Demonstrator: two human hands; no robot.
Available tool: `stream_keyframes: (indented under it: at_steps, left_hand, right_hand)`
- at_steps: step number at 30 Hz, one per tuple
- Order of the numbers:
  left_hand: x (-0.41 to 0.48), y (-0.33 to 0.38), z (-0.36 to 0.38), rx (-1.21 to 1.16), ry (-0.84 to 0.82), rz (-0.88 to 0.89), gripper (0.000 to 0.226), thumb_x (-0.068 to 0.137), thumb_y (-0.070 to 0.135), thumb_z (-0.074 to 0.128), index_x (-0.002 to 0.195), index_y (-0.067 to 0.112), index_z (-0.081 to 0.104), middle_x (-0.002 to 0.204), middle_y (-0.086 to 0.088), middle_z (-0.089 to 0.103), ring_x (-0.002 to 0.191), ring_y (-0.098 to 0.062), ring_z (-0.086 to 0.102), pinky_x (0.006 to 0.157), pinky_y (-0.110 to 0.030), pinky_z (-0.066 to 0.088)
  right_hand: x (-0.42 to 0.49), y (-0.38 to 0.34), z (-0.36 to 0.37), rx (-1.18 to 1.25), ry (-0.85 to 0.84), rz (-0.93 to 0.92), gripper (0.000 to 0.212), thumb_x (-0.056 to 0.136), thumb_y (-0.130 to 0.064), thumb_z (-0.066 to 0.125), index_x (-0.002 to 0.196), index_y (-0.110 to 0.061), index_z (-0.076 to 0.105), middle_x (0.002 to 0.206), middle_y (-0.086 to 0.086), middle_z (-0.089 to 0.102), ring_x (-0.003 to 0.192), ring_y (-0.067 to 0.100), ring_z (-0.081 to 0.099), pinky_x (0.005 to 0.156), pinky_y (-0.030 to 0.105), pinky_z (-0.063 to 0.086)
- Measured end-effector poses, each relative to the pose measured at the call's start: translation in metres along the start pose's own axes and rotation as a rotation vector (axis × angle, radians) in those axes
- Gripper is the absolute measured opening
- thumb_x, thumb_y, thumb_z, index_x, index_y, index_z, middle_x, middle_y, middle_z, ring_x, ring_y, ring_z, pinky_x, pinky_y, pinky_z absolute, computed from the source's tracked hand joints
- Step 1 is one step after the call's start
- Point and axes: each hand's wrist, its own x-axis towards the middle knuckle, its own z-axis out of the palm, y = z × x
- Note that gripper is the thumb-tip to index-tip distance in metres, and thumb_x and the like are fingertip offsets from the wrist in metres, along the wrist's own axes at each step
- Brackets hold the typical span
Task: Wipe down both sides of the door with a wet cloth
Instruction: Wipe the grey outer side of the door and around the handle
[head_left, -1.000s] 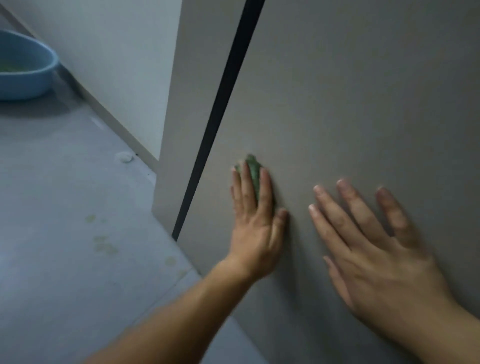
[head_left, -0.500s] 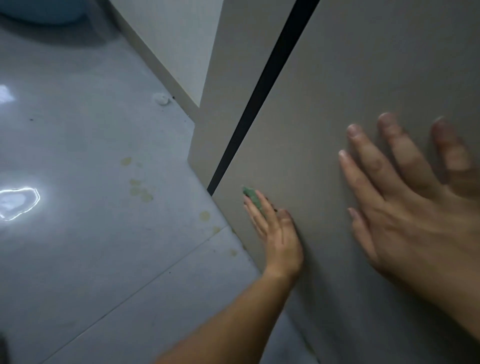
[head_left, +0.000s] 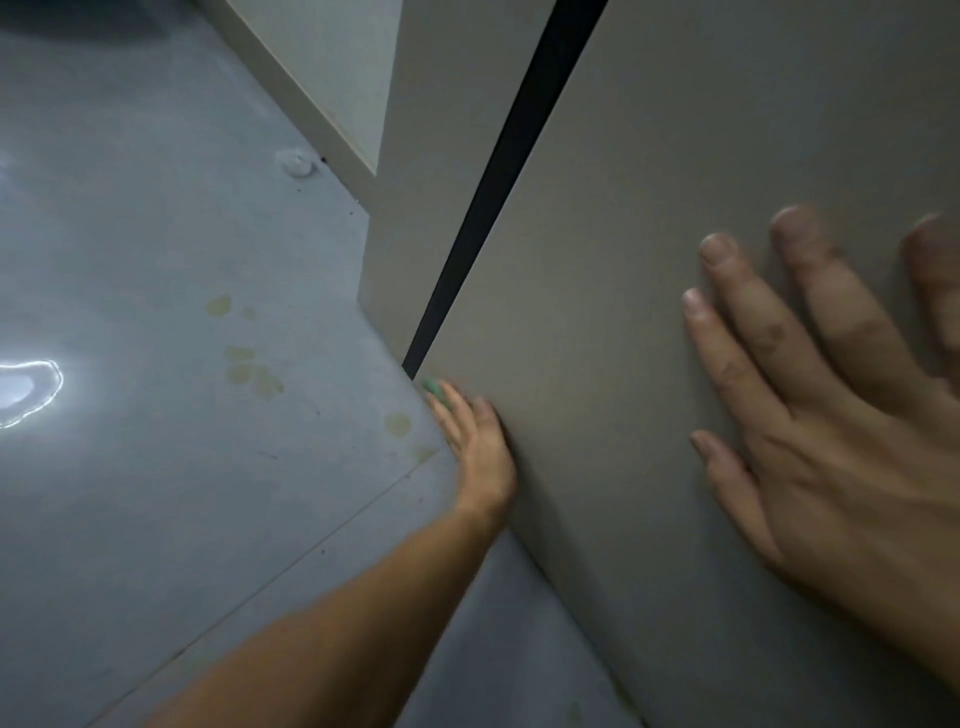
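Door (head_left: 649, 182) stands upright under both palms. The left grip (head_left: 478, 441), fingers straight and flat, presses the green cloth (head_left: 432, 387) against the panel's bottom corner. Only a sliver of cloth shows past its fingertips, just above the floor (head_left: 156, 260). Up and to the right of it, the right grip (head_left: 831, 415) lies spread and empty on the door, likely steadying it against the wiping push.

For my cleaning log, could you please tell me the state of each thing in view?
Door: open or shut, cannot tell.
Cloth: pressed against the door's bottom corner, mostly hidden under fingers.
Left hand: fingers straight, pressing the cloth.
Right hand: flat on the door, fingers spread.
Floor: yellowish stains, bright glare.
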Motion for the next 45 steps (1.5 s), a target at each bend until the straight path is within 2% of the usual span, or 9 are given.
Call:
stream_keyframes:
  at_steps: [3, 8, 13, 17, 21, 26, 30, 39, 45]
  left_hand:
    - [-0.037, -0.023, 0.006, 0.042, -0.066, 0.033, 0.063, 0.113, 0.037, 0.024, 0.155, 0.029, -0.021, 0.164, 0.01, -0.033, 0.136, 0.017, -0.038, 0.105, -0.001, -0.022]
    - [-0.022, -0.003, -0.001, -0.01, -0.028, -0.096, 0.063, 0.112, 0.037, 0.023, 0.16, 0.022, -0.015, 0.169, 0.005, -0.027, 0.152, -0.003, -0.025, 0.116, -0.017, -0.014]
    - [-0.065, 0.067, 0.017, -0.027, -0.064, 0.34, 0.067, 0.103, 0.06, 0.023, 0.149, 0.04, -0.021, 0.157, 0.023, -0.041, 0.151, 0.0, -0.032, 0.125, -0.025, -0.016]
    - [-0.093, 0.139, 0.029, 0.087, -0.105, 0.711, 0.071, 0.104, 0.044, 0.025, 0.159, 0.02, -0.011, 0.168, -0.004, -0.029, 0.156, -0.019, -0.029, 0.126, -0.034, -0.017]
    - [-0.097, 0.21, 0.036, 0.184, -0.055, 0.996, 0.069, 0.105, 0.038, 0.03, 0.159, 0.01, -0.002, 0.167, -0.01, -0.017, 0.158, -0.034, -0.018, 0.127, -0.043, -0.015]
    - [-0.096, 0.239, 0.025, 0.307, -0.048, 1.054, 0.071, 0.104, 0.037, 0.031, 0.16, 0.008, -0.002, 0.168, -0.019, -0.015, 0.158, -0.041, -0.016, 0.127, -0.052, -0.012]
    - [-0.145, 0.222, 0.048, 0.541, -0.164, 1.456, 0.069, 0.11, 0.046, 0.027, 0.165, 0.016, -0.003, 0.172, -0.013, -0.017, 0.158, -0.044, -0.011, 0.129, -0.053, -0.005]
    - [-0.131, 0.37, 0.046, 0.478, 0.035, 1.442, 0.069, 0.107, 0.041, 0.028, 0.163, 0.017, -0.005, 0.17, -0.009, -0.015, 0.158, -0.039, -0.013, 0.127, -0.053, -0.012]
    - [-0.192, 0.338, 0.065, 0.616, -0.162, 1.783, 0.063, 0.11, 0.042, 0.029, 0.165, 0.02, 0.009, 0.174, -0.004, -0.011, 0.16, -0.039, -0.003, 0.129, -0.052, 0.0]
  right_hand:
    - [0.0, -0.002, -0.008, -0.038, -0.012, 0.002, 0.075, 0.097, -0.035, 0.036, 0.158, 0.004, 0.019, 0.169, 0.02, 0.009, 0.157, 0.04, 0.006, 0.123, 0.064, -0.001]
    - [0.001, -0.006, -0.023, -0.167, -0.089, -0.008, 0.076, 0.097, -0.035, 0.04, 0.157, 0.007, 0.021, 0.168, 0.024, 0.011, 0.157, 0.039, 0.008, 0.125, 0.059, -0.003]
    - [-0.019, 0.005, -0.05, -0.161, -0.074, 0.022, 0.074, 0.092, -0.029, 0.052, 0.155, 0.003, 0.032, 0.168, 0.019, 0.019, 0.157, 0.035, 0.013, 0.127, 0.054, 0.005]
    - [-0.063, 0.043, -0.087, -0.2, -0.006, 0.145, 0.067, 0.093, -0.032, 0.044, 0.157, -0.012, 0.037, 0.17, 0.011, 0.018, 0.157, 0.034, 0.016, 0.124, 0.059, 0.01]
    - [-0.108, 0.064, -0.105, -0.181, -0.037, 0.23, 0.065, 0.098, -0.035, 0.034, 0.161, -0.021, 0.027, 0.17, 0.01, 0.019, 0.156, 0.038, 0.016, 0.113, 0.073, 0.027]
    - [-0.113, 0.058, -0.116, -0.257, 0.071, 0.205, 0.061, 0.092, -0.033, 0.05, 0.15, -0.013, 0.05, 0.166, 0.013, 0.03, 0.154, 0.035, 0.027, 0.123, 0.058, 0.019]
    - [-0.126, 0.057, -0.127, -0.304, 0.113, 0.289, 0.061, 0.088, -0.03, 0.055, 0.146, -0.011, 0.055, 0.161, 0.012, 0.04, 0.149, 0.031, 0.036, 0.118, 0.054, 0.029]
    - [-0.155, 0.069, -0.146, -0.398, 0.178, 0.428, 0.061, 0.081, -0.029, 0.054, 0.141, -0.017, 0.061, 0.155, 0.006, 0.048, 0.144, 0.026, 0.041, 0.119, 0.048, 0.027]
    - [-0.167, 0.08, -0.16, -0.384, 0.244, 0.553, 0.065, 0.09, -0.031, 0.048, 0.153, -0.011, 0.045, 0.162, 0.006, 0.039, 0.151, 0.025, 0.033, 0.124, 0.048, 0.022]
